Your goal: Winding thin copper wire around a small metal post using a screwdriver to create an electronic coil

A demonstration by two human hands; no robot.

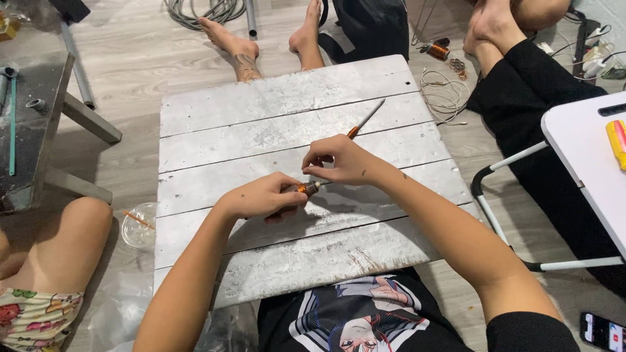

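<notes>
1. Nearest the camera, the left hand [264, 197] is closed around the orange handle of a small screwdriver-like tool [308, 188], held just above the whitewashed plank board [287, 140].
2. Just beyond it, the right hand [339, 160] pinches narrowly at the tool's metal tip; what, if anything, sits between those fingertips is too small to tell.
3. The tool looks light, stiff and slim; its ribbed handle seems the surest place to grip, since the bare shaft would likely slip.
4. Farther out, a second screwdriver [366, 119] lies diagonally on the board, touched by neither hand.
5. Beyond the far edge, another person's bare feet [229, 40] rest on the floor near a coil of grey cable [202, 11].
</notes>
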